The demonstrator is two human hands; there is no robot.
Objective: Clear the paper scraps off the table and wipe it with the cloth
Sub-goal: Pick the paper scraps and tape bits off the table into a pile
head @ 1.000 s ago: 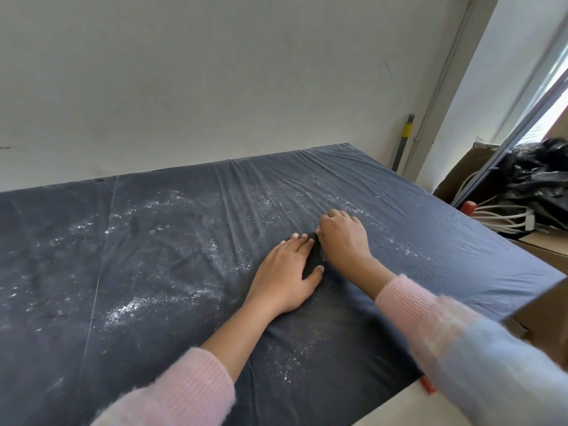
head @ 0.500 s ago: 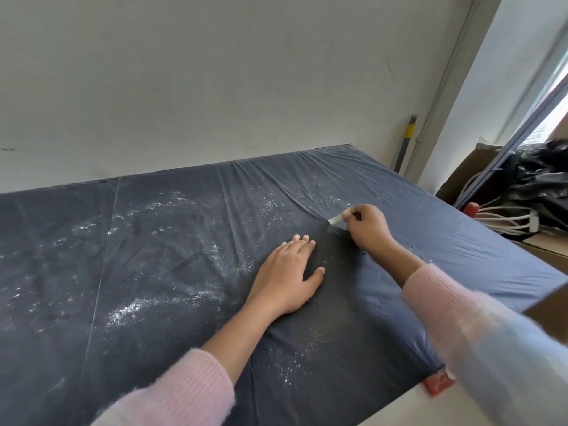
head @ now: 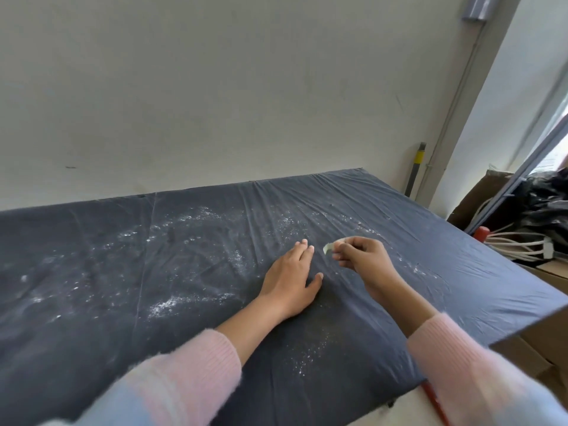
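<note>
Right hand [head: 362,259] pinches one small pale paper scrap [head: 328,248] between thumb and fingertips, lifted just off the table [head: 92,272], centre-right of frame. Left hand [head: 289,281] lies flat on the dark cover just left of the scrap, palm down, fingers straight, holding nothing. I see no other sizeable scraps on the surface. What's left is white specks [head: 167,304] in patches at centre-left, upper centre, lower centre and right of my right hand. They could be paper crumbs or powder, too fine to tell. The wiping cloth is not in frame, and no bin is either, so I can't say where the scrap goes. My read is that scrap pickup is about done once this one is dropped. The wipe isn't started, and the whole dusty surface is left to do. Cardboard boxes [head: 550,348] and white cables [head: 516,244] sit at the right edge, off the table.
</note>
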